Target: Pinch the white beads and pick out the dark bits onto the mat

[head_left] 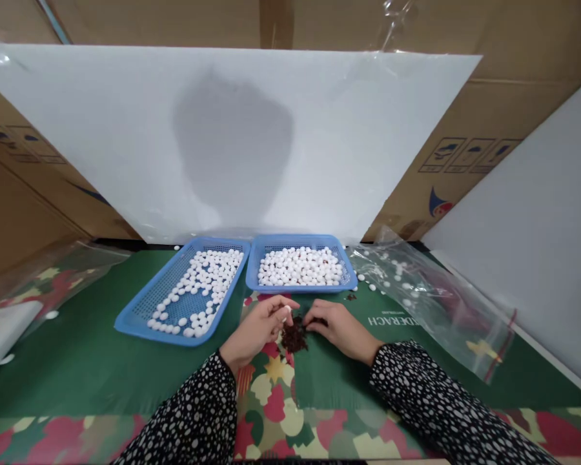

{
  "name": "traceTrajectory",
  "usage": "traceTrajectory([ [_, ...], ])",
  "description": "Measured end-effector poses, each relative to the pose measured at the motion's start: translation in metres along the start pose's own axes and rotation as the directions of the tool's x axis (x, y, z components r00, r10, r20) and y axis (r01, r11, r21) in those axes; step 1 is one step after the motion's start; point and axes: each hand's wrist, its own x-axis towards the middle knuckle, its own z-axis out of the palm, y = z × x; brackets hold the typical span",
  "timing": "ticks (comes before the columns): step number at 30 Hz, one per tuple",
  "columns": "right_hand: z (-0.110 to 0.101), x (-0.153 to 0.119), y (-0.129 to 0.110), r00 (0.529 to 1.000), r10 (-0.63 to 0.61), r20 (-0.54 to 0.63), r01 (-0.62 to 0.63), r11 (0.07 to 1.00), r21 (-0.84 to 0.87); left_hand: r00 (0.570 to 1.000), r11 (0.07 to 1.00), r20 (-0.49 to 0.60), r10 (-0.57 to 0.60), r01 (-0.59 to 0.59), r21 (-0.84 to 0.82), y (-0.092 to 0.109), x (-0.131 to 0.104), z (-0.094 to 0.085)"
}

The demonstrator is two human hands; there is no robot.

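Observation:
Between the thumb and fingers of my left hand [261, 324] is a small white ball [287, 310]. My right hand [336, 325] is closed, its fingertips pinched together at the right edge of a pile of dark reddish-brown bits [294, 336]. What the right fingertips hold, if anything, is too small to make out. Just beyond my hands stands a blue mesh basket [301, 290] filled with white balls. Left of it lies a longer blue basket [126, 316], with white balls gathered mostly along its right side and near end.
A clear zip bag [445, 310] lies at the right, with loose white balls [372, 287] near it. Another clear plastic bag [72, 274] and a white object [7, 332] are at the left. A white board [329, 142] and cardboard [503, 103] rise behind the green patterned cover [77, 368].

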Motion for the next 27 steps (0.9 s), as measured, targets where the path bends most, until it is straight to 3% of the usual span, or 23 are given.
traceTrajectory([
  [8,0.0,0.006,0.001,1.0,-0.023,-0.002,0.023,1.0,0.019,0.999,0.999,-0.032,0.018,-0.019,-0.046,-0.006,0.006,-0.004],
  [12,-0.006,0.008,-0.007,0.979,0.144,-0.147,-0.095,0.949,0.302,0.997,0.997,-0.064,0.031,-0.035,-0.072,-0.006,0.007,-0.001],
  [16,-0.002,0.013,-0.018,0.968,0.151,-0.198,-0.012,0.823,0.568,0.997,0.99,-0.06,0.043,-0.051,-0.133,-0.004,0.007,0.004],
  [27,0.003,0.015,-0.022,0.972,0.12,-0.202,0.025,0.803,0.596,0.991,0.988,-0.074,0.112,-0.119,-0.101,-0.006,0.006,0.005],
])
